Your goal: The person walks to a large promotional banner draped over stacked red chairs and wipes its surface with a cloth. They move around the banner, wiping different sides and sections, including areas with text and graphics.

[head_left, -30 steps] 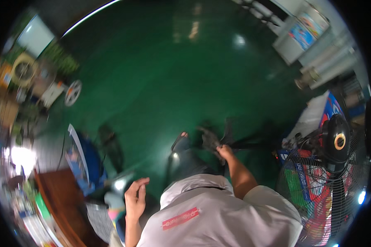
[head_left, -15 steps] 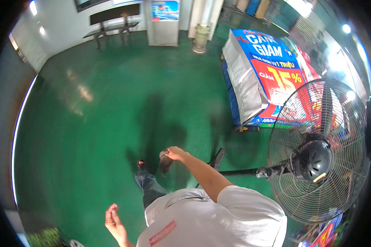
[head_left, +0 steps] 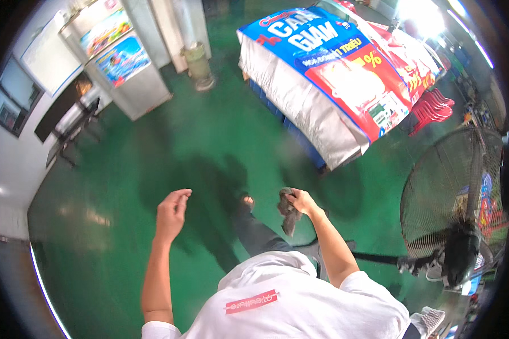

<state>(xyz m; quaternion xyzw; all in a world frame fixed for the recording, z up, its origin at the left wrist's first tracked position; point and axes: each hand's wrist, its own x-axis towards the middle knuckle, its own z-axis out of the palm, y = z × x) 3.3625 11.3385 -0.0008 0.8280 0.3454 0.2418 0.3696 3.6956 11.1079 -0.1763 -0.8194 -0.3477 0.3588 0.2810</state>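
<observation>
While the person stands on the green floor (head_left: 124,237), the right hand (head_left: 303,201) has its fingers closed round the top of a dark rag (head_left: 289,211), and the left hand (head_left: 171,212) hangs loosely open beside it, holding nothing. The rag sits out in front of the white shirt (head_left: 300,299), above one foot (head_left: 246,200), its long axis roughly vertical and its free end hanging down toward the floor. Judged from this, a firm pinch near the upper end, held clear of the standing fan (head_left: 458,214) and the covered stack (head_left: 328,73), would keep the cloth under control.
</observation>
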